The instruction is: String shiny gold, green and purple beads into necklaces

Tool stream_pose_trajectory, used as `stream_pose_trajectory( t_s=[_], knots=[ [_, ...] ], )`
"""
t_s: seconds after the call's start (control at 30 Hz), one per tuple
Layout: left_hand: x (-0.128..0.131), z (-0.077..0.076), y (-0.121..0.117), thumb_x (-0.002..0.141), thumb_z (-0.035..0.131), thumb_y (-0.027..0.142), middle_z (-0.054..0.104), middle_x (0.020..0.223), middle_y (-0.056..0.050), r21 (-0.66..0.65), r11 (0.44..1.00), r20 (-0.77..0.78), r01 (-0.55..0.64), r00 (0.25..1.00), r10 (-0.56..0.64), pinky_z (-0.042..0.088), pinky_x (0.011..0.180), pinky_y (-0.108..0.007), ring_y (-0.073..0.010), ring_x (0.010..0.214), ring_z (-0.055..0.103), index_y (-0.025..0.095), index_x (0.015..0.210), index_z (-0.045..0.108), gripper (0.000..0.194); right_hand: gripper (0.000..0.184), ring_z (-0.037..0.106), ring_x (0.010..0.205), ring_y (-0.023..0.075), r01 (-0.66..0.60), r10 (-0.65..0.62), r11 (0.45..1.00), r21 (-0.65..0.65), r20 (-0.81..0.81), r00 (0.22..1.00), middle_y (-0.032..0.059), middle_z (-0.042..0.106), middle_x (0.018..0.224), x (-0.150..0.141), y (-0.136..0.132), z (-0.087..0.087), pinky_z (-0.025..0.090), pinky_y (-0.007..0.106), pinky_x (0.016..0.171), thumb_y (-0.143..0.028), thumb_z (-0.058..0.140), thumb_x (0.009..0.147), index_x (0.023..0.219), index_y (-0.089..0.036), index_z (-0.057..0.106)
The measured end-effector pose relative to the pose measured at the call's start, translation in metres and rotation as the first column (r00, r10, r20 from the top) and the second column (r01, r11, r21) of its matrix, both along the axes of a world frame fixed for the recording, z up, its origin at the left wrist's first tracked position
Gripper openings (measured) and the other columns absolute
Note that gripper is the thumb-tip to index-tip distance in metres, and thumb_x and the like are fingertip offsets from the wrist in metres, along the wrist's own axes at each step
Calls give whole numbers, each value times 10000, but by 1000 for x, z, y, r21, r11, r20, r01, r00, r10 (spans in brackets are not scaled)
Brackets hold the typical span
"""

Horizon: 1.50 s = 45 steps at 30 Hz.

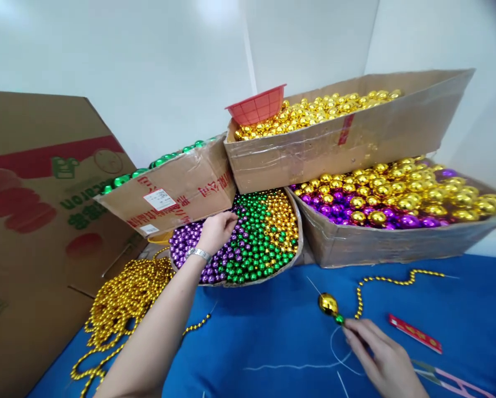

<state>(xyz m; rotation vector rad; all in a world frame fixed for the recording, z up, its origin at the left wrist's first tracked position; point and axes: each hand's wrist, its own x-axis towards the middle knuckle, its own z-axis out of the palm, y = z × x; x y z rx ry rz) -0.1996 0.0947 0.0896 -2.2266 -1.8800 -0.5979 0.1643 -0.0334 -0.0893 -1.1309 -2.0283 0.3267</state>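
Pinching a shiny round green bead: right hand, flat blue cloth beneath!
Can't tell left hand's grip; smooth pale wall beyond it.

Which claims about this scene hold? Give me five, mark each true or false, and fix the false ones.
1. The left hand is at the small beads. True.
2. The right hand holds a box. False: its fingertips pinch at the green bead.
3. The gold bead beside the green bead is the larger of the two. True.
4. The silver band is on the right arm. False: it is on the left arm.
5. The cloth is blue. True.
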Motion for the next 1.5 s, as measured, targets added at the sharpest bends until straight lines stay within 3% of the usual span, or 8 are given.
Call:
stream_pose_trajectory(
  t_s=[0.3,0.57,0.63,0.73,0.77,0.87,1.2,1.5],
  knots=[
    [21,-36,-6,833,491,234,587,968,-85,-100,995,-14,-7,1000,5,449,713,-298,-220,919,534,214,866,640,154,179,653,772,136,-83,82,995,-63,-17,996,44,642,898,-18,3,1,515,183,639,-259,436,921,1051,-226,554],
    [55,-39,-33,881,446,268,638,924,-74,-148,982,377,118,925,-54,513,730,-307,-168,830,615,160,1071,523,231,187,625,759,135,-124,113,985,-117,-99,989,54,617,896,-33,-2,19,503,211,683,-234,407,933,1036,-213,561],
    [71,-47,-53,878,474,297,656,943,-66,-213,940,717,267,697,-36,529,729,-283,-145,804,644,158,1101,505,264,198,618,754,133,-140,124,983,-123,-125,984,49,612,881,-37,-3,26,497,211,685,-227,405,932,1051,-213,563],
    [90,-59,-76,837,566,288,655,1022,-90,-196,862,980,467,52,194,519,808,-279,-164,905,648,143,1043,559,252,215,609,745,128,-145,126,977,-158,-124,984,36,602,869,-39,-5,34,486,217,690,-225,404,933,1075,-222,565],
    [94,-62,-81,828,586,278,656,1024,-91,-184,855,965,485,-78,252,515,814,-266,-164,918,647,141,1022,576,238,216,606,747,129,-145,126,974,-172,-121,985,34,599,871,-39,-6,36,482,220,692,-225,404,933,1080,-226,563],
    [101,-67,-88,804,628,237,670,966,-76,-171,862,921,476,-233,311,522,773,-222,-149,873,658,136,965,603,191,207,601,765,133,-154,133,969,-195,-119,984,35,591,885,-38,-8,37,473,229,698,-227,408,934,1083,-232,552],
    [102,-69,-92,780,657,215,668,890,-63,-141,869,926,474,-247,285,523,724,-230,-171,850,661,130,929,612,177,187,591,754,129,-159,137,967,-200,-122,983,25,581,882,-38,-11,35,448,236,686,-207,419,932,1068,-249,539],
    [111,-85,-101,710,714,233,672,886,-69,-198,878,980,435,78,183,494,717,-266,-151,776,620,141,930,620,256,190,616,785,146,-62,53,963,-262,-42,998,30,605,918,-45,-6,5,480,256,703,-250,390,935,1097,-244,488]
  ],
)
